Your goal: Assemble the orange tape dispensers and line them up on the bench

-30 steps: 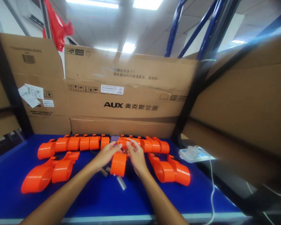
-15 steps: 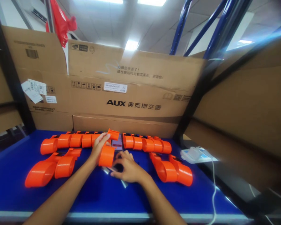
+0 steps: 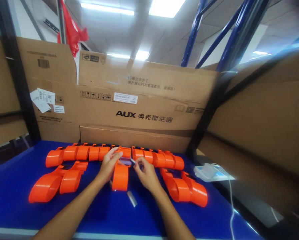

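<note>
My left hand (image 3: 109, 167) grips an orange plastic ring-shaped holder (image 3: 120, 178) upright above the blue table, its wide ring hanging below the fingers. Between the thumb and fingertips of my right hand (image 3: 147, 174) is a small silvery strip (image 3: 132, 161), held just right of the holder's upper part. Whether the strip touches the holder I cannot tell. A second silvery metal piece (image 3: 132, 199) lies on the table below the hands. Partly hidden behind the holder is a flat device with a lit screen (image 3: 126, 162).
Several orange holders stand in a back row (image 3: 82, 152), with pairs at the left (image 3: 46, 189) and right (image 3: 198, 190). A cardboard wall (image 3: 99, 111) closes the back of the blue table (image 3: 89, 216). A white power strip (image 3: 211, 172) with a cable sits at the right edge.
My right hand has risen from near the tabletop to the holder's upper part, now with a silvery strip in its fingertips. The holder has shifted slightly right, and the view has tilted up.
</note>
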Demonstrator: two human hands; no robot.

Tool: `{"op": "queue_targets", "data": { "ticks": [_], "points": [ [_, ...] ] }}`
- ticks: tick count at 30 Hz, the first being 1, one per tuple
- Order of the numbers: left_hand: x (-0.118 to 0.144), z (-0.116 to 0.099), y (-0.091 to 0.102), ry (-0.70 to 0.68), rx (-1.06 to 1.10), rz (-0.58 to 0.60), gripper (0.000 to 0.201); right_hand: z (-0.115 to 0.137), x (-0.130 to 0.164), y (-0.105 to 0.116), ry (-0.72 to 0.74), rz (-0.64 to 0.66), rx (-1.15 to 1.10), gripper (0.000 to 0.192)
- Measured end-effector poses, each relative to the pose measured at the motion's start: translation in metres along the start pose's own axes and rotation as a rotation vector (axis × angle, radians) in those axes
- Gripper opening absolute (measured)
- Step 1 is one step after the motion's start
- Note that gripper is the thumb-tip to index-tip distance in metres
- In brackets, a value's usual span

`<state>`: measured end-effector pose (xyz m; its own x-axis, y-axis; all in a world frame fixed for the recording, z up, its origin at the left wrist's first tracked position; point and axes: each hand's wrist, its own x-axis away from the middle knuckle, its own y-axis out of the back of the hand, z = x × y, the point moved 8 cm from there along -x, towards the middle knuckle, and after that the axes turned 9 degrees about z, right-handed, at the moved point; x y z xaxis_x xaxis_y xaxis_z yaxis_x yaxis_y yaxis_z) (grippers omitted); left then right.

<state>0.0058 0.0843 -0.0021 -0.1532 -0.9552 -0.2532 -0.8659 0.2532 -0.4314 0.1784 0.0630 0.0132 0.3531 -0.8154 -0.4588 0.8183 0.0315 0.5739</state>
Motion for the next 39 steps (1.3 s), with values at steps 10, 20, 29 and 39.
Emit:
{"op": "queue_targets", "data": {
  "ticks": [10, 20, 29, 39],
  "points": [
    [-0.003, 0.018, 0.0, 0.046, -0.148, 0.085, 0.069, -0.014, -0.001, 0.025, -0.117, -0.239, -0.475, 0.039],
    [0.0, 0.015, -0.008, 0.091, -0.169, 0.158, 0.07, -0.017, 0.0, 0.025, -0.16, -0.197, -0.514, 0.041],
    [0.005, 0.005, -0.015, 0.109, -0.178, 0.18, 0.073, -0.018, 0.002, 0.022, -0.203, -0.192, -0.549, 0.041],
    [0.005, 0.011, -0.026, 0.103, -0.192, 0.287, 0.064, -0.013, -0.001, 0.013, -0.163, -0.147, -0.625, 0.039]
  ]
}}
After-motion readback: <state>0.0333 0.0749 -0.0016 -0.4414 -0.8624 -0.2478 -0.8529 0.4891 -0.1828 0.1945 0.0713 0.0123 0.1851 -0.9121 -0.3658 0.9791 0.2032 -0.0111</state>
